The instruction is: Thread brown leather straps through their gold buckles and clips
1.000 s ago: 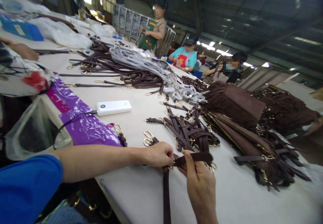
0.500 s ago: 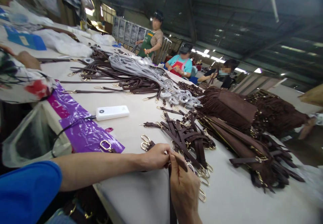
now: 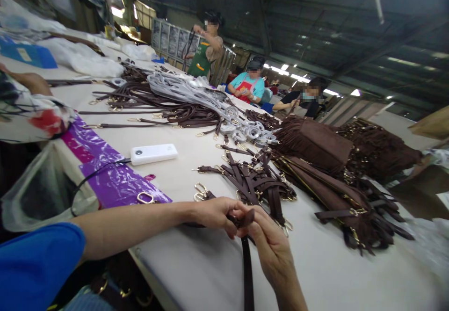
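Observation:
My left hand (image 3: 213, 212) and my right hand (image 3: 272, 248) meet at the near edge of the white table (image 3: 196, 269). Both pinch the end of a dark brown leather strap (image 3: 247, 273) that runs down toward me. Just beyond my fingers lies a pile of short brown straps with gold clasps (image 3: 257, 184). A gold clasp (image 3: 200, 191) lies beside my left hand.
A white power bank (image 3: 153, 153) with a black cable rests on the table beside purple plastic film (image 3: 105, 170). Long brown straps (image 3: 147, 100), grey straps (image 3: 196, 96) and brown fringed bags (image 3: 315, 145) fill the table farther on. Three people work at the far end; a co-worker's arm (image 3: 28, 84) is at left.
The strap end that stuck out sideways from my right hand is now tucked between both hands. My right hand shifted slightly right. The far standing person raised a strap overhead.

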A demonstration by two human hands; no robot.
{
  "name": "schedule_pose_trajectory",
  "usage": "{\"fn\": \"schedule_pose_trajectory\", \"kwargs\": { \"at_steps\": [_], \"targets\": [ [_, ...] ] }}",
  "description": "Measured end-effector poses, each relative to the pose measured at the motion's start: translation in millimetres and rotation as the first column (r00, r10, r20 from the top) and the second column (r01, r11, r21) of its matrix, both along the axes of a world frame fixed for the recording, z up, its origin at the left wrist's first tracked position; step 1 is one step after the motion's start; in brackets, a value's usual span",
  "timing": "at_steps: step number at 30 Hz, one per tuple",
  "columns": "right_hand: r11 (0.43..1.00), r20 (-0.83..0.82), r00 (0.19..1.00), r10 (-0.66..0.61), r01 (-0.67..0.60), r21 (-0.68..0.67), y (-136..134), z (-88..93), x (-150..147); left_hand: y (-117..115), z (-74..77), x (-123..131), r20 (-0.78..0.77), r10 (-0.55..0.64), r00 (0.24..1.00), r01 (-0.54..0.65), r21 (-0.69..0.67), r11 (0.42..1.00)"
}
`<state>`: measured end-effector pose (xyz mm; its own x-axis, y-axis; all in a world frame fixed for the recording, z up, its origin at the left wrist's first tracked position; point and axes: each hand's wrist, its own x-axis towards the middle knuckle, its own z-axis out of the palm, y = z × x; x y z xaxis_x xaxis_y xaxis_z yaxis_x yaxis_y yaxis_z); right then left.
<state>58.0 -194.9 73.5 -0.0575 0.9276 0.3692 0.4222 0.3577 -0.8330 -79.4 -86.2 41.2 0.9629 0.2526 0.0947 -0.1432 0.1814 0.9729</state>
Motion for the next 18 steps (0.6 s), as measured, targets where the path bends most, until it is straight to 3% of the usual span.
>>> {"fn": "schedule_pose_trajectory", "kwargs": {
  "at_steps": [6, 11, 15, 18],
  "targets": [
    [0.993, -0.076, 0.994, 0.08, -0.086, -0.08, -3.2, 13.0, 10.7, 1.3, -0.1, -3.5, -0.08, -0.036, 0.996, 0.037, 0.002, 0.999],
    [0.984, -0.129, 0.992, 0.016, -0.039, -0.176, 4.8, 2.4, 2.7, -1.8, -6.3, -2.4, -0.148, -0.143, 0.979, 0.118, -0.165, 0.979],
    [0.952, -0.176, 0.984, 0.014, -0.066, -0.298, 9.5, -4.0, -9.3, -2.5, -11.4, -0.6, -0.184, -0.176, 0.967, 0.154, -0.128, 0.98],
    [0.932, -0.308, 0.951, -0.022, -0.092, -0.35, 8.9, -4.2, -6.6, 1.5, -5.1, -4.5, -0.189, -0.222, 0.956, 0.214, -0.064, 0.975]
  ]
}}
